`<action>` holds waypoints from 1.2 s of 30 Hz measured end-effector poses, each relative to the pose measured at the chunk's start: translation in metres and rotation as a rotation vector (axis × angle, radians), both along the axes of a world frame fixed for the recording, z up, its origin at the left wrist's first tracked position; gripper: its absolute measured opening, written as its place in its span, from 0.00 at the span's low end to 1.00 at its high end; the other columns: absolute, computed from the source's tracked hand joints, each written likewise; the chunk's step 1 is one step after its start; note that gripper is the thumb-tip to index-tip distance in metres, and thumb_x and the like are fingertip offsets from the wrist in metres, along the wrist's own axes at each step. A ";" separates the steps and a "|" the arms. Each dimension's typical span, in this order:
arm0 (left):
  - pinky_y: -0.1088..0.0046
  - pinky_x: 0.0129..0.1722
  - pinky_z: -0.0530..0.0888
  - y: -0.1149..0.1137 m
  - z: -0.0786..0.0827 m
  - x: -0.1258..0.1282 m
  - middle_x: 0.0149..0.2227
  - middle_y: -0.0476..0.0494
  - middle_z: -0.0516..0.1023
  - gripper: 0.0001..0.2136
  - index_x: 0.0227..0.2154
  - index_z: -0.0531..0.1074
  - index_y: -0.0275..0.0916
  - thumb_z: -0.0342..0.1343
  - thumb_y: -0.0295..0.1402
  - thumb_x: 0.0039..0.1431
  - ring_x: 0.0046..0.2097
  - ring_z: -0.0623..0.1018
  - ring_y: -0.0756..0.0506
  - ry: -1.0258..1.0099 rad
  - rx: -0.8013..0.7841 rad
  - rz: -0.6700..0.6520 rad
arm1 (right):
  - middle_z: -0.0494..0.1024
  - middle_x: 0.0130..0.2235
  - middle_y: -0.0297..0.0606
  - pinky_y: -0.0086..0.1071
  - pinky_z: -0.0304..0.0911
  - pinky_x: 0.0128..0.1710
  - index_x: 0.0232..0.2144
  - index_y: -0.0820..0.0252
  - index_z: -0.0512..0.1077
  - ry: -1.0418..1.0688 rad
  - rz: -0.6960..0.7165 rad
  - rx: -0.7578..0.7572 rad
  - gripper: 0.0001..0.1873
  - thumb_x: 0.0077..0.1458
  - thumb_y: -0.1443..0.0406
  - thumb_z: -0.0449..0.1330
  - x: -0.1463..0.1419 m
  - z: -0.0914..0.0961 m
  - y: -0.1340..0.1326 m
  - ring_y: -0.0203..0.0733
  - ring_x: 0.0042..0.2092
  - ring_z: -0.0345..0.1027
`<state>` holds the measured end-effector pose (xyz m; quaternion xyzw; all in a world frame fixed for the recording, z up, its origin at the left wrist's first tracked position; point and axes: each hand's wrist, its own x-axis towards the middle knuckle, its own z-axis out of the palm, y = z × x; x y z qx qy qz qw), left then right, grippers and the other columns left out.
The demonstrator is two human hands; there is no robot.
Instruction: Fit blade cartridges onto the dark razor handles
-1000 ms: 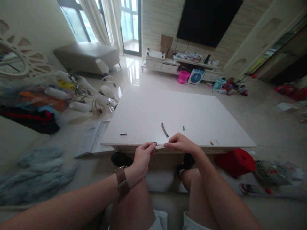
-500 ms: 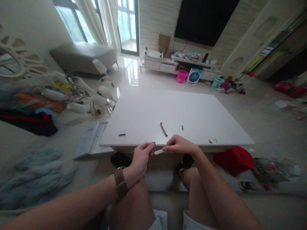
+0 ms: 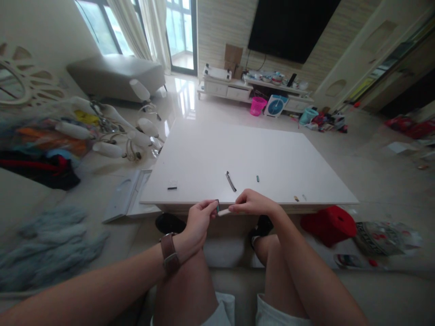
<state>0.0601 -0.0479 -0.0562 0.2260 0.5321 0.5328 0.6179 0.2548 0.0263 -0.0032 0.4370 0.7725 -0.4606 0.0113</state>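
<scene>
Pinched in my left hand [image 3: 198, 222] is a small flat piece with a dark edge and a teal face [image 3: 218, 206]. My right hand [image 3: 254, 202] grips a short whitish stick [image 3: 224, 212], its tip at or very near the small piece; whether they touch I cannot tell. Both hands are at the near edge of the white table [image 3: 244, 154]. Just beyond them lies a slim silver-grey tool [image 3: 231, 181]. A small dark and teal strip [image 3: 257, 179] rests to its right, and a short black strip [image 3: 172, 188] to its left.
A tiny yellow and dark piece [image 3: 296, 198] lies near the table's right front edge. A red stool [image 3: 328, 226] and a printed bag [image 3: 384, 237] stand at the right. Chandelier arms with white shades [image 3: 108, 149] and an open white box [image 3: 125, 197] are on the left.
Both hands keep their grips and have barely moved. The view has shifted slightly, and the stick's tip stays by the small piece.
</scene>
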 end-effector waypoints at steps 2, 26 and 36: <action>0.74 0.30 0.64 0.000 -0.001 0.000 0.24 0.48 0.73 0.15 0.27 0.78 0.34 0.70 0.41 0.40 0.28 0.69 0.51 0.005 -0.004 0.003 | 0.62 0.17 0.30 0.30 0.42 0.22 0.25 0.65 0.79 0.028 0.031 -0.055 0.28 0.53 0.44 0.60 0.000 0.000 -0.001 0.31 0.22 0.50; 0.75 0.39 0.76 0.000 0.004 0.005 0.35 0.40 0.82 0.09 0.34 0.81 0.33 0.67 0.23 0.47 0.36 0.78 0.50 -0.221 -0.059 0.047 | 0.57 0.19 0.30 0.31 0.41 0.25 0.16 0.63 0.68 0.036 -0.184 0.292 0.32 0.56 0.43 0.56 -0.003 -0.011 0.001 0.32 0.24 0.48; 0.74 0.38 0.73 -0.001 0.003 0.001 0.39 0.37 0.83 0.12 0.33 0.83 0.33 0.70 0.27 0.41 0.36 0.77 0.48 -0.104 -0.072 0.051 | 0.61 0.19 0.32 0.31 0.42 0.26 0.17 0.63 0.70 -0.036 -0.226 0.441 0.32 0.55 0.42 0.57 -0.004 -0.005 0.002 0.33 0.25 0.50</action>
